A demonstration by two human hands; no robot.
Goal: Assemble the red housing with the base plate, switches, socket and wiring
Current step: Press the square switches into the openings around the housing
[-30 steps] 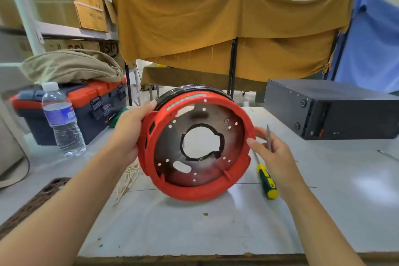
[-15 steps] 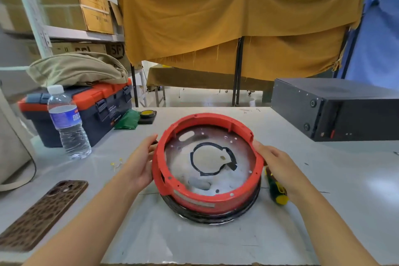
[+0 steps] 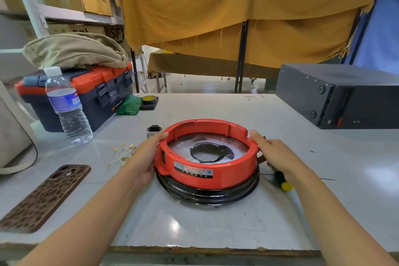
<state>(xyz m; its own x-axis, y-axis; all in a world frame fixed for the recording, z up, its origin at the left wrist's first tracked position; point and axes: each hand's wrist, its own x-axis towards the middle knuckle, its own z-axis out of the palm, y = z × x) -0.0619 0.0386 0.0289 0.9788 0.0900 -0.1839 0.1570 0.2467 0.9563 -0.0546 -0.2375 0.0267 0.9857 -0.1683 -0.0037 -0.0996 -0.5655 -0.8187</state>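
**Red housing set open side up, steadied from both sides**

The round red plastic housing (image 3: 206, 157) sits near the middle of the pale grey worktable (image 3: 194, 229), open side up, on a glossy black ring (image 3: 207, 195) that shows beneath its lower edge. Inside lies the round metal base plate (image 3: 235, 148) with a large irregular cut-out at its centre and small holes round its edge. A printed label faces the person. This way up probably suits the work: the plate's holes and the inner wall, where switches and a socket would mount, are open to reach from above.

The left hand (image 3: 146, 157) wraps the housing's left wall, thumb up on the rim and fingers curved against the side. The right hand (image 3: 274, 153) lies against the right wall, fingers fairly straight and pointing at the rim, pressing rather than clasping. Both forearms reach in from the near edge, roughly mirrored, so the pose reads as centring or steadying the piece.

A small black socket-like part (image 3: 154, 128) waits just beyond the left hand, and thin pale wires with brass terminals (image 3: 122, 153) lie left of it, neither fitted yet. A green-and-yellow screwdriver handle (image 3: 284, 182) peeks out under the right wrist.
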